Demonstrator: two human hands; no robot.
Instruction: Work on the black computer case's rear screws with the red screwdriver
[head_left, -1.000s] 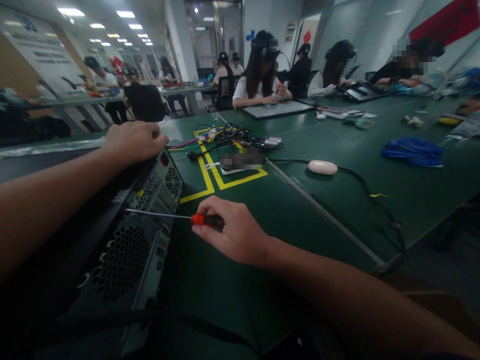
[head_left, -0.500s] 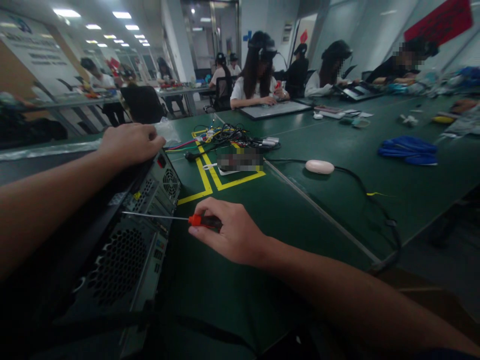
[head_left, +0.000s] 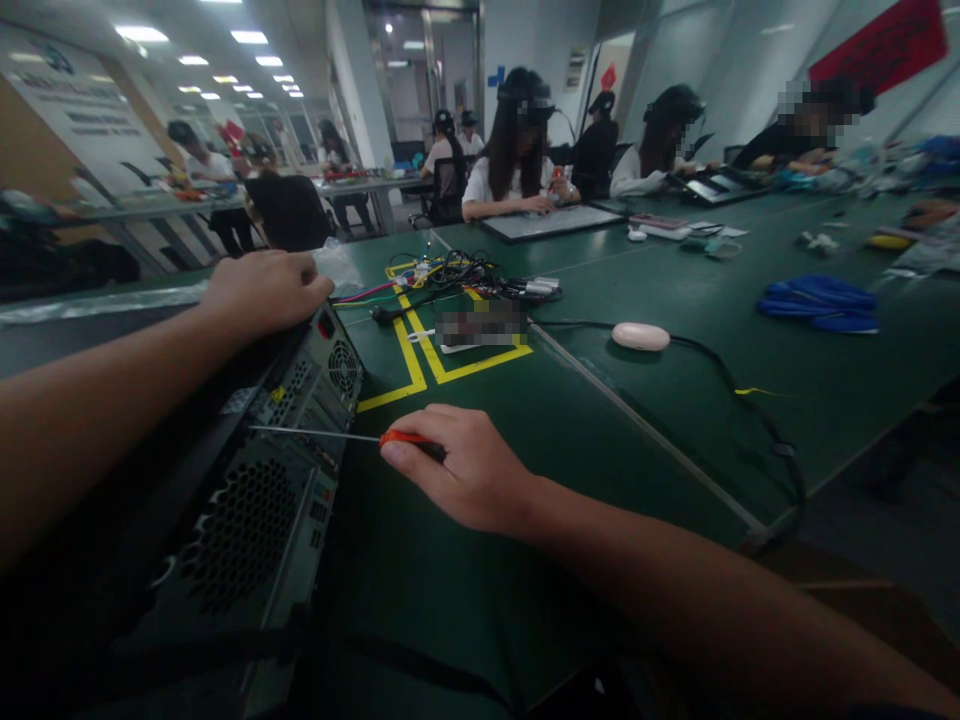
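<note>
A black desktop computer case point(head_left: 169, 385) lies at the left, its metal rear panel with vents and ports turned to the right. My left hand point(head_left: 262, 290) rests on the far end of the case top, fingers bent around its edge; the fingertips are partly hidden. In my right hand point(head_left: 469, 465) is a screwdriver point(head_left: 409, 439) with a red and black handle, fingers wrapped round it. Its long shaft points left, level across the rear panel, with the tip by the panel's upper edge. Whether the tip sits in a screw I cannot tell.
Behind the case lie tangled cables point(head_left: 465, 275) and yellow tape lines point(head_left: 480, 364) on the green table point(head_left: 600, 480). A pink oval object point(head_left: 640, 337) sits beside a black cord point(head_left: 724, 375). Blue folded cloth point(head_left: 817, 302) is farther right. Other people work across the table.
My right thumb and fingers have shifted round the screwdriver handle, covering more of it. The tip stays near the same spot on the case, and my left hand keeps its place.
</note>
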